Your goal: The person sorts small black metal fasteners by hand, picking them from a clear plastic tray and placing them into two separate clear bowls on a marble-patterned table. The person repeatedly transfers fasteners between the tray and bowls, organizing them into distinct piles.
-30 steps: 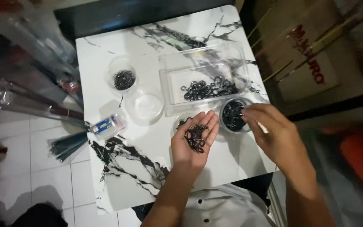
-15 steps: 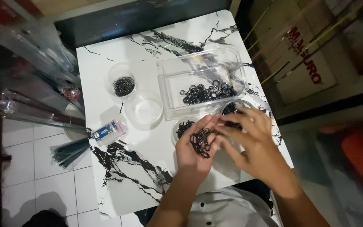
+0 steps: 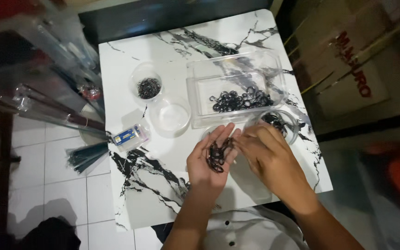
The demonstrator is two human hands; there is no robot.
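The left hand [image 3: 208,162] lies palm up, fingers spread wide, cradling a pile of black rings [image 3: 217,154]. The right hand [image 3: 267,155] has its fingers pinched narrow, touching that pile. Just beyond the fingers on the table [image 3: 130,199] sit a small round dish [image 3: 281,122] and a clear box [image 3: 237,90] of more rings.

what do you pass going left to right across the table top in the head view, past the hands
small blue-and-clear box → round cup of dark bits → empty round cup → left hand cupping black rings → right hand → round cup by the table's right edge
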